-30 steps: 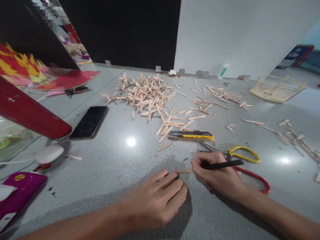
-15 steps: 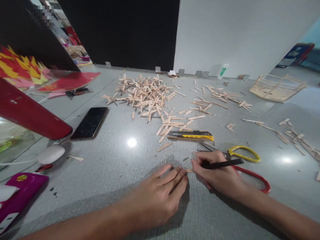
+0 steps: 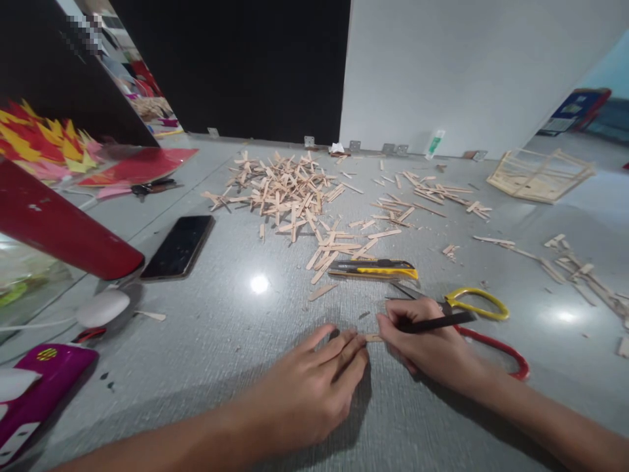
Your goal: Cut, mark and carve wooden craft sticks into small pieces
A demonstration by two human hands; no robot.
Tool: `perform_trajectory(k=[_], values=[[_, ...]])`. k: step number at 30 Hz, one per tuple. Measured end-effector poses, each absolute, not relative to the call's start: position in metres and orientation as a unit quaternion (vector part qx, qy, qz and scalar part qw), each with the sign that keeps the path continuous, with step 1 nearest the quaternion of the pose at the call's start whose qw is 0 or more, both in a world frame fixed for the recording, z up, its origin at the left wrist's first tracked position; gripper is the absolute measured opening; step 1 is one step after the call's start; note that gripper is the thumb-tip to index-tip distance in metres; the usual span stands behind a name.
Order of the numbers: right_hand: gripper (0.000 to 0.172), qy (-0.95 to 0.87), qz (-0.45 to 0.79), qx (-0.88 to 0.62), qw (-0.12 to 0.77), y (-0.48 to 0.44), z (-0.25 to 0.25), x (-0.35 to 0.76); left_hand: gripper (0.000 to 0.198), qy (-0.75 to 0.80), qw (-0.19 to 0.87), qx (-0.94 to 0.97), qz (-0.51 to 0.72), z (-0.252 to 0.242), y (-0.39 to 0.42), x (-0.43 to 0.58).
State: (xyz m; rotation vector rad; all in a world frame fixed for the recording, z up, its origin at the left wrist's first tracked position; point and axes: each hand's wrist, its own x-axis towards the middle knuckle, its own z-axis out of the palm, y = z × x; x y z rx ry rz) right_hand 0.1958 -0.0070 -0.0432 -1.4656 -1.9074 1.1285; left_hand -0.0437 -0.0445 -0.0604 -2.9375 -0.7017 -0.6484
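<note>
My left hand (image 3: 314, 383) lies palm down on the grey table (image 3: 206, 341), its fingers pressing on a short wooden stick (image 3: 372, 337) whose end shows between my hands. My right hand (image 3: 427, 344) is closed on a black pen (image 3: 437, 322), with the tip at that stick. Scissors with a yellow and a red handle (image 3: 479, 308) lie just behind my right hand. A yellow and black utility knife (image 3: 376, 269) lies a little farther back.
A big heap of wooden sticks (image 3: 287, 190) lies at the back centre, with more scattered to the right (image 3: 432, 196). A stick frame (image 3: 538, 174) stands at the far right. A black phone (image 3: 179, 246), a red curved panel (image 3: 59, 226), a white mouse (image 3: 103, 307) and a magenta object (image 3: 44, 380) are at left.
My left hand has slid right along the stick, covering more of it. The pen hand has stayed almost still. The view has shifted slightly.
</note>
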Motion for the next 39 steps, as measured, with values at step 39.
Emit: perform_trajectory(k=[39], values=[[0.044, -0.662, 0.472, -0.538, 0.223, -0.0084, -0.0461, 0.2021, 0.035, -0.226, 0.013, -0.951, -0.211, -0.0593, -0.0441, -0.0433]])
